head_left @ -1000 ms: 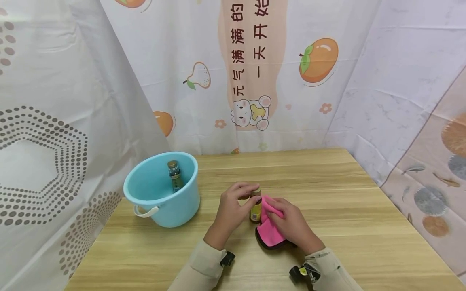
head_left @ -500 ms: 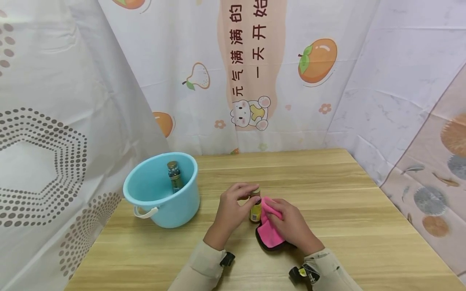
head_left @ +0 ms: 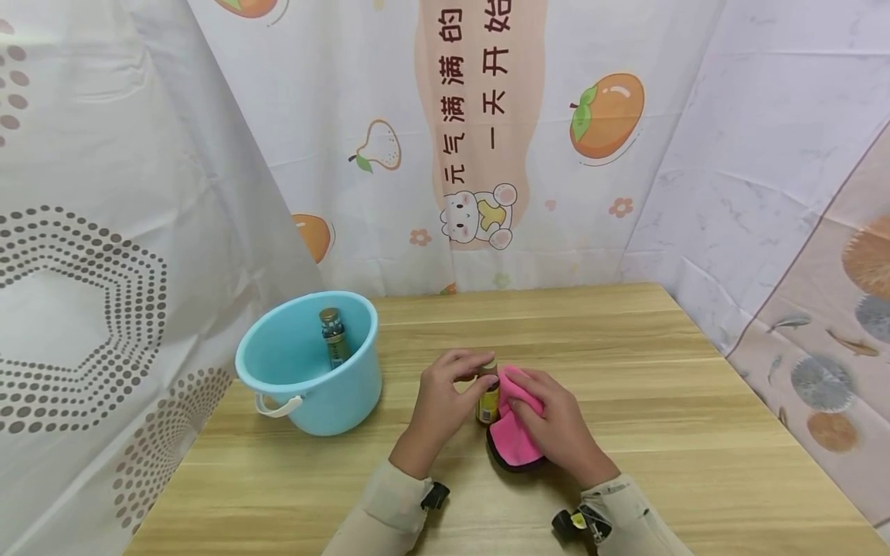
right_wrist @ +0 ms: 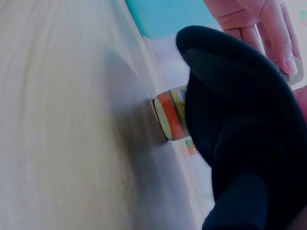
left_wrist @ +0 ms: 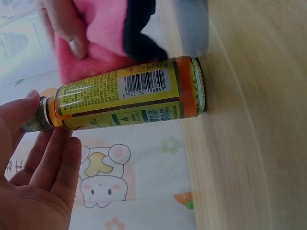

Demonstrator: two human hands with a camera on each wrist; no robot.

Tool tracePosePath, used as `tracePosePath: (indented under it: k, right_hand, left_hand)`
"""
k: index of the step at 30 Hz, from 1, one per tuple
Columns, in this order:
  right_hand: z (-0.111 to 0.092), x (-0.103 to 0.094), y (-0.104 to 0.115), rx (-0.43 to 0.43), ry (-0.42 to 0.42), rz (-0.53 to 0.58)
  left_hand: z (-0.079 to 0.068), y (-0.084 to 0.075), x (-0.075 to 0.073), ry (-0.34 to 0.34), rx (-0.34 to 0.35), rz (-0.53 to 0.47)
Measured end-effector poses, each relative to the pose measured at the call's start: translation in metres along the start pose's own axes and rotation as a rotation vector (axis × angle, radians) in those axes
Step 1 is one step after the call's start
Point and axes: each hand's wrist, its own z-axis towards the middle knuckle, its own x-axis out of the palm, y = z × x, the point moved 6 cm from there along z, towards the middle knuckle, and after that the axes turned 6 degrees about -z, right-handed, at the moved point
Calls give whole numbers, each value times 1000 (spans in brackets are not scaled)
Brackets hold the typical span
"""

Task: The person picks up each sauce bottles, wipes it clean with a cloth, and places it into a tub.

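A small glass bottle with a yellow label and barcode (left_wrist: 144, 88) stands upright on the wooden table. My left hand (head_left: 445, 401) grips it by the cap and neck, thumb on one side and fingers on the other. In my right hand (head_left: 556, 417) is a pink cloth (head_left: 516, 444) with a dark edge, bunched up and pressed close against the bottle's right side. Seen from the right wrist, the cloth's black underside (right_wrist: 244, 105) covers most of the bottle, and only its base (right_wrist: 170, 115) shows.
A light blue bucket (head_left: 310, 386) with a white handle stands on the table (head_left: 591, 332) at the left. Inside it leans another bottle with a brown cap (head_left: 335, 336). A printed curtain (head_left: 389, 77) hangs behind the table.
My right hand has shifted the pink cloth slightly up along the bottle's side. My left hand keeps its grip on the bottle, which stays in place.
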Motion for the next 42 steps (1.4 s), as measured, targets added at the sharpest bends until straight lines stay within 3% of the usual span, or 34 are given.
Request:
tracePosePath:
  k: [9, 16, 23, 35, 42]
  right_hand:
    - [0, -1, 5, -99, -52, 80]
    - [0, 1, 2, -41, -20, 67]
    - [0, 0, 2, -42, -18, 36]
    - [-2, 11, -10, 132, 123, -49]
    - [-4, 13, -11, 141, 150, -89]
  left_hand:
    - [-2, 1, -1, -11, -26, 39]
    - [-1, 0, -1, -24, -1, 77]
    - [0, 1, -1, -17, -15, 76]
    - [-1, 1, 0, -18, -6, 110]
    - [-1, 2, 0, -11, -9, 99]
